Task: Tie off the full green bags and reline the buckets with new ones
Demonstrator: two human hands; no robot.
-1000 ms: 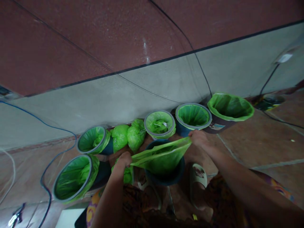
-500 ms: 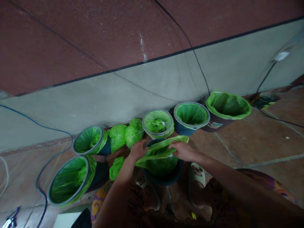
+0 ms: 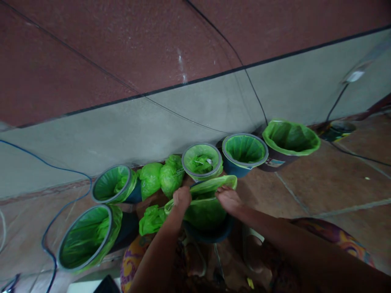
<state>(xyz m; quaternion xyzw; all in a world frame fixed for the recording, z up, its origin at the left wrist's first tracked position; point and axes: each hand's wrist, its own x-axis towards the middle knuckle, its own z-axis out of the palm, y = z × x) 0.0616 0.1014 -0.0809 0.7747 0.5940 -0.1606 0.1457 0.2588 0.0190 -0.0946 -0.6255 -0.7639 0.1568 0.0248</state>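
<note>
Both hands work at a green liner (image 3: 201, 213), which sits in the mouth of a dark blue bucket (image 3: 210, 237) on the tiled floor (image 3: 320, 183), set out from the floor's wall-side edge and just in front of the person's feet. The left hand (image 3: 182, 197) is closed around the liner's edge at the left, knuckles up. The right hand (image 3: 228, 198) grasps the near edge at the right, its fingers bent over into the opening; its thumb is hidden. Between the hands the liner gapes a little, its far edge standing up above the bucket's rim.

Left of the bucket, near the left forearm, a crumpled bag (image 3: 152, 219) lies on the floor. Behind it, toward the wall-side edge, two green bundles (image 3: 161, 179) rest side by side. To their right along that edge stand a grey-rimmed bin (image 3: 202, 144) with bunched green plastic inside, a blue bin (image 3: 242, 171) and a brown bin (image 3: 290, 161), all lined in green. Left of the bundles is another lined bin (image 3: 134, 195), and nearer the person a larger lined bin (image 3: 127, 230). A blue cable (image 3: 44, 243) curves over the floor at the far left. A yellow scrap (image 3: 250, 283) lies near the feet.
</note>
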